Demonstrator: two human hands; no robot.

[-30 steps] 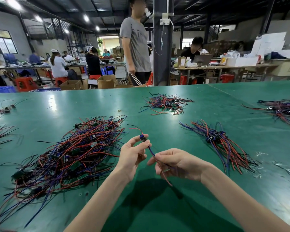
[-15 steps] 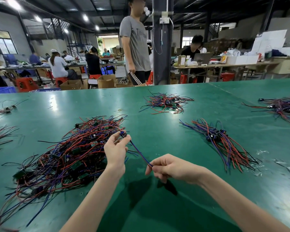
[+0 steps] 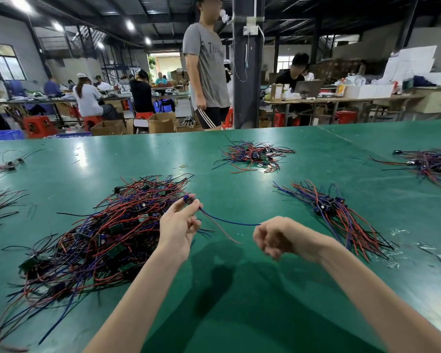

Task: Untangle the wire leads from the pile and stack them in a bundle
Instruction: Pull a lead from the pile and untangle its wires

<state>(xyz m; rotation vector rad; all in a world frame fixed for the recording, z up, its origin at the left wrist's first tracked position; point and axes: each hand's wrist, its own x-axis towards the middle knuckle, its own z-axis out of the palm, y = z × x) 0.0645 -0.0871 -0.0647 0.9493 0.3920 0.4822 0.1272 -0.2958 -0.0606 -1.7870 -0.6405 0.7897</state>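
A big tangled pile point(image 3: 99, 240) of red, blue and black wire leads with small green boards lies on the green table point(image 3: 239, 301), left of centre. My left hand point(image 3: 178, 228) is raised beside the pile and pinches the blue component end of one wire lead point(image 3: 227, 221). Its blue wire stretches right to the curled, blurred fingers of my right hand point(image 3: 278, 238), which hold its tip. Its red wire hangs free below. A straightened bundle point(image 3: 336, 215) of leads lies fanned out to the right.
More wire heaps lie farther off: one at the centre back point(image 3: 252, 156), one at the far right point(image 3: 430, 164), small ones at the left edge point(image 3: 0, 205). Plastic scraps point(image 3: 397, 231) lie right of the bundle. A person point(image 3: 206, 72) stands beyond the table's far edge.
My left hand carried the lead's component end left, toward the pile. My right hand slid along the blue wire out to its tip, so the wire now lies nearly level, and the red wire dropped free.
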